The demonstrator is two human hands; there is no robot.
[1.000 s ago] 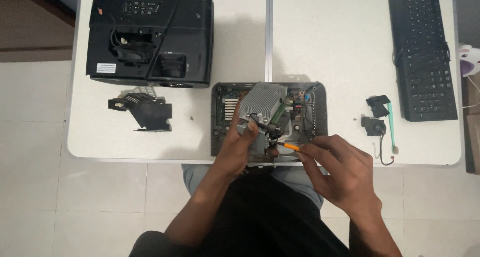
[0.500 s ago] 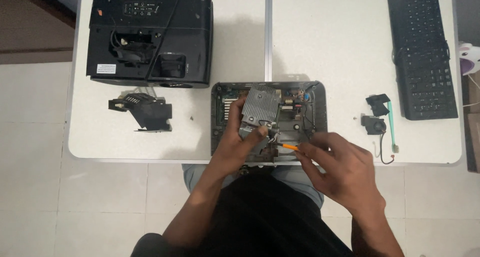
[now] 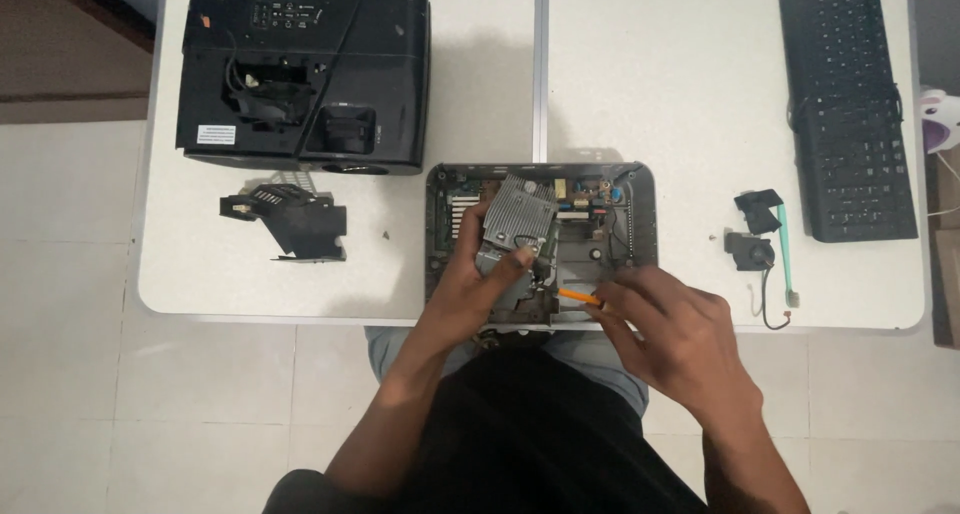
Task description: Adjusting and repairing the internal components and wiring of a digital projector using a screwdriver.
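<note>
Open chassis [image 3: 640,199]: lay at the table's [image 3: 650,74] near edge; bare tabletop beyond it.
Heatsink block [image 3: 518,214]: grey, finned, inside the chassis, left of centre.
Left hand [image 3: 470,284]: fingers closed on the heatsink block.
Right hand [image 3: 665,329]: pinched an orange screwdriver [image 3: 578,297] at the chassis's near rim.

Both forearms rise from the bottom of the frame toward its centre. The left hand [image 3: 470,279] sits just left of centre, fingers curled and pinched shut. The right hand [image 3: 675,334] lies lower right of centre, back up, fingertips closed in a grip.
</note>
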